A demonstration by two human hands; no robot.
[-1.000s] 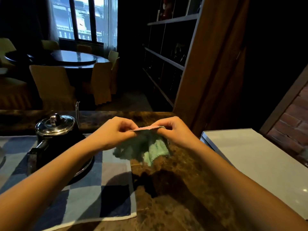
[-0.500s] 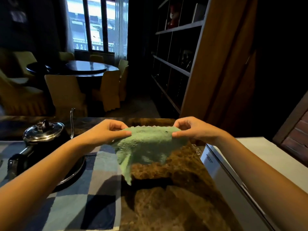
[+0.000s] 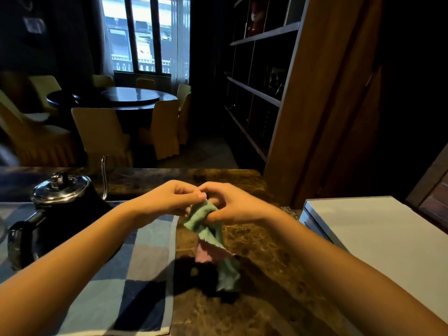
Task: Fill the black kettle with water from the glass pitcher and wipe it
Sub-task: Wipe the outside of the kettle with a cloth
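The black kettle [image 3: 60,214] stands at the left on a checkered cloth mat [image 3: 135,275], its shiny steel lid [image 3: 60,187] on and its thin spout [image 3: 104,175] pointing up. My left hand [image 3: 169,200] and my right hand [image 3: 232,204] meet above the counter, both pinching the top of a green cloth [image 3: 206,226]. The cloth hangs folded beneath them, with a pink side [image 3: 203,253] showing, its lower end near the counter. The hands are to the right of the kettle and apart from it. No glass pitcher is in view.
A brown marble counter [image 3: 254,275] lies under the hands. A white flat-topped appliance [image 3: 375,238] sits at the right. A wooden panel [image 3: 303,105] rises behind. Beyond the counter are a round dark table [image 3: 131,97], yellow-covered chairs and shelves.
My hands have come together, folding the cloth that was stretched wide between them half a second ago. It now hangs bunched and folded. The camera view has shifted slightly.
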